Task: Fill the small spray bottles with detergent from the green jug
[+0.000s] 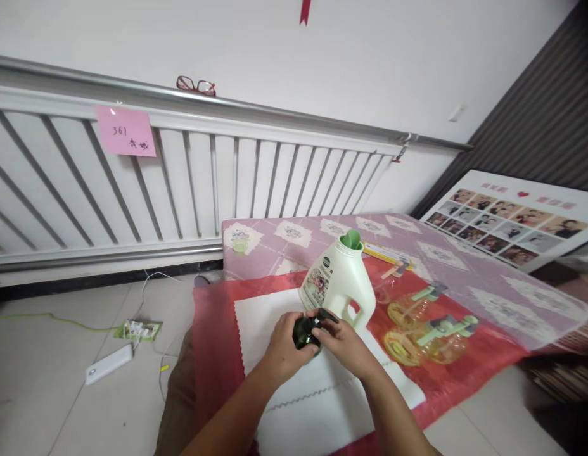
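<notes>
My left hand [283, 348] is closed around a small dark green pump bottle [301, 333]. Over its black pump head [326, 315], my right hand [340, 341] is closed, thumb and fingers at the collar. The lower part of the bottle is mostly hidden by my hands. Just behind them stands a large pale green detergent jug [339, 278], upright and without its cap, a green spout showing in its mouth. Both hands are above a white cloth [317, 405] on a red cloth [215, 329].
To the right lie clear yellowish pump bottles [441, 342] with green pump heads. A green cap [240, 246] sits on the purple patterned cover [294, 233], and a long yellow-and-white box [384, 253] lies behind the jug. A radiator [256, 171] runs along the wall; a power strip [138, 330] is on the floor.
</notes>
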`<state>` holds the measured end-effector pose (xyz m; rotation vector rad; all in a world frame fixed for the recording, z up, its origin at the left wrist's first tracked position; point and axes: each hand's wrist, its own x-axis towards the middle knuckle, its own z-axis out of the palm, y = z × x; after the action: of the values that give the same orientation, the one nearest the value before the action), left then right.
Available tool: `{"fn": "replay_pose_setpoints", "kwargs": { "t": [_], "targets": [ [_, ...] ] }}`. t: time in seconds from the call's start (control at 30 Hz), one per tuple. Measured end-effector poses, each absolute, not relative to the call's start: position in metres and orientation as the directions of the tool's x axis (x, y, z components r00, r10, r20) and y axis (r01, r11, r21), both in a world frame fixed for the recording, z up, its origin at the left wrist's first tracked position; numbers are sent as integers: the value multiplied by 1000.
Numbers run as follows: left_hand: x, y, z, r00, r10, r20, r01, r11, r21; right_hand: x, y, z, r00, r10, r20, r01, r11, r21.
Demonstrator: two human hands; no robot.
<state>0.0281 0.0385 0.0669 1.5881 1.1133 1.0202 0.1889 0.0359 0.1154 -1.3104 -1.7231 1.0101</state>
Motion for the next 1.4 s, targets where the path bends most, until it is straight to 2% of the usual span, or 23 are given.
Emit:
{"fn": "replay_pose_setpoints", "kwargs": {
  "t": [0.43, 0.8, 1.2, 1.4],
  "targets": [
    [27, 38, 67, 252, 962, 106, 205, -160, 965, 184, 32, 109, -68, 978, 195, 509, 203, -836],
    [28, 39, 62, 245, 963, 110, 209, -164, 964, 177, 34, 122, -106, 971, 215, 598, 235, -766],
    [28, 39, 58, 240, 960, 147, 207, -199, 958, 156, 27, 106, 193, 948, 254, 668, 63, -742],
    [28, 38, 58, 244, 956, 162, 199, -213, 956, 156, 27, 110, 194, 955, 224, 667, 39, -744]
  ]
}}
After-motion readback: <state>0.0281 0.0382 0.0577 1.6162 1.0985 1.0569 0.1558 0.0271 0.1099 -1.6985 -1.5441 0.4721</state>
